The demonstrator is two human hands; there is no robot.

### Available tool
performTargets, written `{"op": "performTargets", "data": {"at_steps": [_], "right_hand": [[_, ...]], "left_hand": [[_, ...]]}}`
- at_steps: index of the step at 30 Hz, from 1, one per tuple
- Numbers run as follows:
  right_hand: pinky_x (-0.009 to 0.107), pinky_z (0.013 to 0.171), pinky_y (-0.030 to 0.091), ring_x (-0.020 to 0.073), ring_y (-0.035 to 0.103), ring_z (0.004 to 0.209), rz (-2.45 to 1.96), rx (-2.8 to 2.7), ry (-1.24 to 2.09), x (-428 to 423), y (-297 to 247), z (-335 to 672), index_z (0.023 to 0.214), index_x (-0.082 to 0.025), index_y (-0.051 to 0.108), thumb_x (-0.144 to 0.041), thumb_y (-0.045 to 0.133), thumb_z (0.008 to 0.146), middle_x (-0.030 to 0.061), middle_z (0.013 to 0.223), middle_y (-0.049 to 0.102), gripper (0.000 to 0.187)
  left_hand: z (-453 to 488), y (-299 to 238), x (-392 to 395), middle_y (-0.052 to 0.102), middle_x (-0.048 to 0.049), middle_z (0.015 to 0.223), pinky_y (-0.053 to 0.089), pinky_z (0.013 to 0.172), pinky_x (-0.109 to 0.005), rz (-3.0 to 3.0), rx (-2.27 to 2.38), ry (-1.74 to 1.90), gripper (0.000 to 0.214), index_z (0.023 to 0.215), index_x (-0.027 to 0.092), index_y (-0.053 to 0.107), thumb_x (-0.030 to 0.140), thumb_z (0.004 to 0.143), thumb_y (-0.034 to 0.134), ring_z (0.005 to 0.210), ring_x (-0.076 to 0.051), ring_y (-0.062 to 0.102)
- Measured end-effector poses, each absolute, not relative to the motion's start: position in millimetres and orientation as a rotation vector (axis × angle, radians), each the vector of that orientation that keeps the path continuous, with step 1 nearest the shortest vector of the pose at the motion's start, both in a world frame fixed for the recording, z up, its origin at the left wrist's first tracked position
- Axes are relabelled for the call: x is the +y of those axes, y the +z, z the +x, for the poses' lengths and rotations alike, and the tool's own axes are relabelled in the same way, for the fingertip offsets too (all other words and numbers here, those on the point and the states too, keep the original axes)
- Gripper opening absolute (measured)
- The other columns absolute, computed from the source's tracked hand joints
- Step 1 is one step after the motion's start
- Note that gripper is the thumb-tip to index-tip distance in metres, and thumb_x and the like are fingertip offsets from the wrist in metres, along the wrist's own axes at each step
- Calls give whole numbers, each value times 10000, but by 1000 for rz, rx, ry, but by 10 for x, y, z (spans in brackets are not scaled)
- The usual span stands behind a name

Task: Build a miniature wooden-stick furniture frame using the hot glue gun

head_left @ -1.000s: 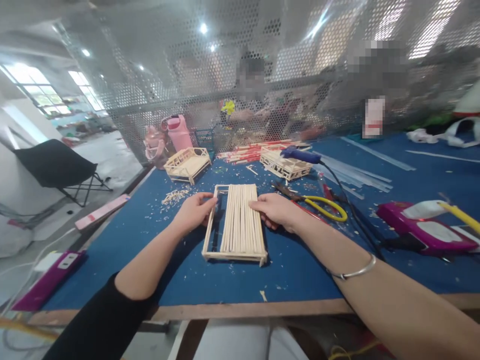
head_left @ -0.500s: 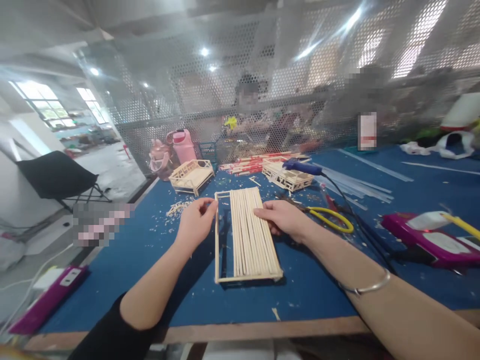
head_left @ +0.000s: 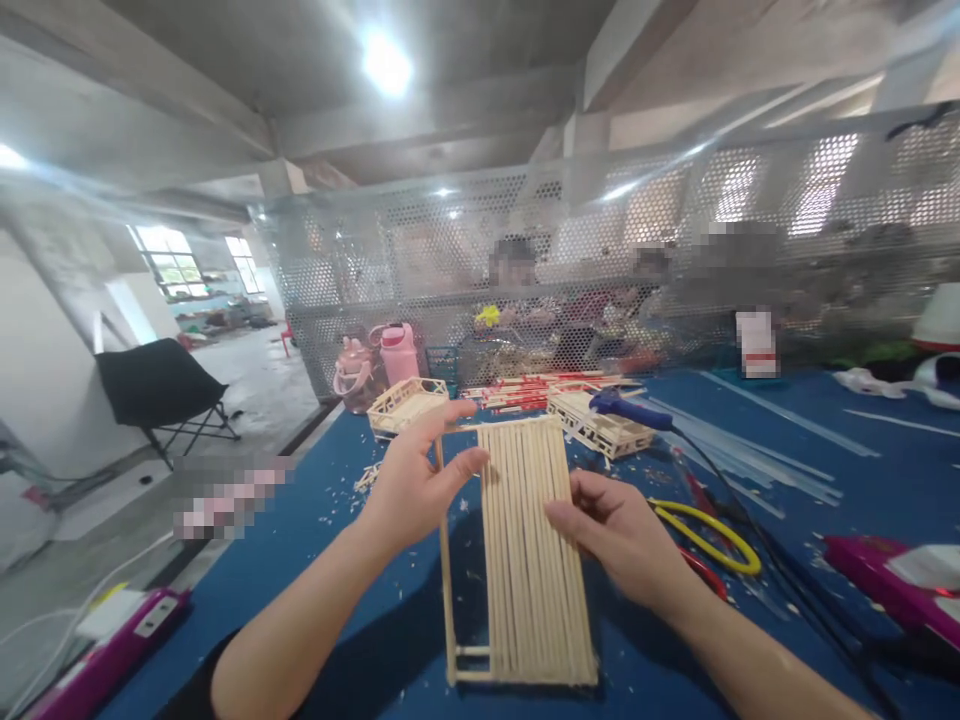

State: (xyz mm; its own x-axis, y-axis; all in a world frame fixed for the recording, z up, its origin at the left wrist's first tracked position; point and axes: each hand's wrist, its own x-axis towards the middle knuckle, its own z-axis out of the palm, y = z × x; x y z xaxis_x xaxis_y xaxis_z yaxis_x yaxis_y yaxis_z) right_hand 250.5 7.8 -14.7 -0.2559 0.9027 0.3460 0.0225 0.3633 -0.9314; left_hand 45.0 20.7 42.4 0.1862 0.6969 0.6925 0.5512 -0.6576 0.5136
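Note:
A flat frame of pale wooden sticks (head_left: 525,560), with many sticks laid side by side, is held up off the blue table (head_left: 862,470). My left hand (head_left: 412,480) grips its left rail near the top, thumb in front and fingers behind. My right hand (head_left: 619,535) holds the right edge at mid-height, fingers curled onto the slats. The frame's near end points toward me.
Two small stick-built models (head_left: 405,400) (head_left: 600,425) stand further back, with a blue glue gun (head_left: 626,408) and its black cable. Yellow-handled pliers (head_left: 705,530) lie right of my hand. Pink bottles (head_left: 397,350), a perforated screen with people behind, a magenta item (head_left: 885,580) at right.
Both hands have lifted the stick frame off the table and tilted it up. The camera has swung upward, showing more ceiling.

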Motion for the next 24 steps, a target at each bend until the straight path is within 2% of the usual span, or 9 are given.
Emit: {"op": "performTargets", "data": {"at_steps": [3,9,14,20,24], "right_hand": [[244,480,296,101,367,519,-845,-1616,1031,77,-183,2516,678,-179,589,-568,620,751,-20,580,462,397],[260,487,360,127,442,524,-883,-1635,937,60,-190,2532,647,-192,593,-558,617,754,8,583,534,383],[253,474,345,116,425,509,-938,-1616,898,69,-154,2547,635,-190,573,-536,638,730,-5,560,511,364],[230,422,246,75,319,447,-947,-1565,890,57,-128,2573,596,-204,519,-500,668,680,-48,503,431,342],[230,406,238,72,324,419,-1005,-1448,922,134,-142,2626,597,-211,514,-444,673,669,-49,483,447,291]], "left_hand": [[410,554,231,745,-78,1008,505,925,-464,2257,1180,1370,234,937,245,701,385,751,684,983,-245,670],[461,583,231,757,-58,945,531,875,-432,2217,1152,1394,184,865,244,718,342,710,722,905,-228,682],[509,542,325,753,-63,936,521,873,-430,2193,1194,1379,181,868,225,721,353,746,679,903,-230,669],[598,495,437,742,-48,895,539,803,-365,2254,1192,1378,214,896,198,726,370,792,649,850,-206,674],[641,485,423,686,-59,1082,526,843,-359,2257,1324,1435,330,1116,235,641,407,836,615,1081,-233,617]]}}
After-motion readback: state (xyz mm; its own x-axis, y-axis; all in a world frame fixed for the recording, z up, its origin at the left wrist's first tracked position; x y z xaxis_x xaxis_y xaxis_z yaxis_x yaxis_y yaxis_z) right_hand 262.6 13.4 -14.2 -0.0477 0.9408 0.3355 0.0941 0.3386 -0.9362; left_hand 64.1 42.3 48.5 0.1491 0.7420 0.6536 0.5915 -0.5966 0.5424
